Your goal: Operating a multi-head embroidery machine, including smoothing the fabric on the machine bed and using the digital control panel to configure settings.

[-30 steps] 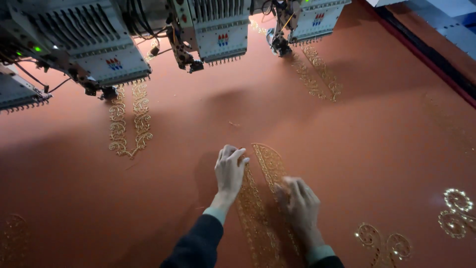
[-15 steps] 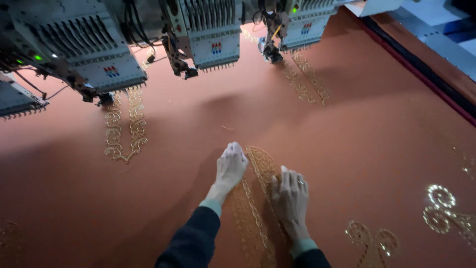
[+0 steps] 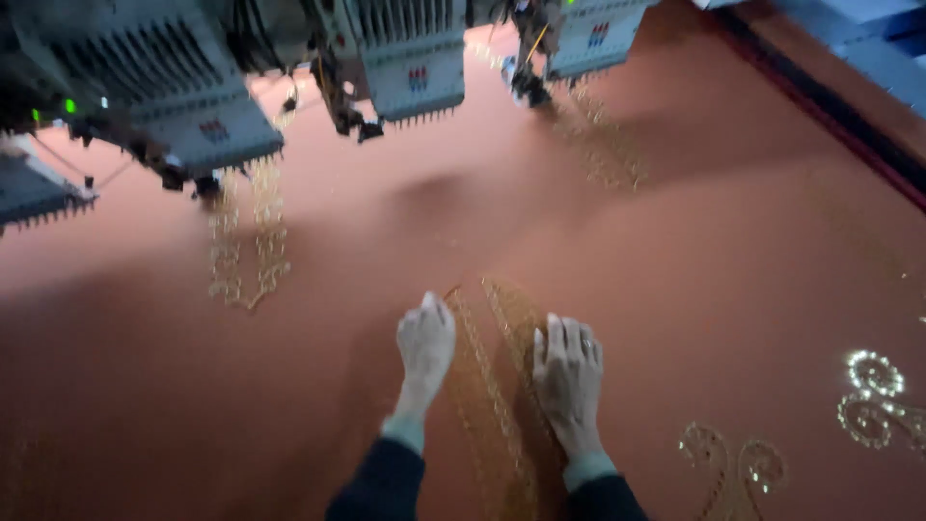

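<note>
Left hand (image 3: 425, 349) and right hand (image 3: 567, 376) were laid flat, fingers extended, gripping nothing, on the rust-red fabric (image 3: 675, 251), flanking the gold embroidered band (image 3: 487, 386) near centre; embroidery heads (image 3: 405, 58) were far behind.

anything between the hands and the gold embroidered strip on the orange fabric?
Nothing visible. The left hand and the right hand both lie flat on the orange fabric, on either side of the gold embroidered strip and touching its edges. The embroidery machine heads hang farther back, apart from the hands.

small red-blue label (image 3: 418, 78) on middle embroidery head (image 3: 410, 58); similar on neighbours.
</note>
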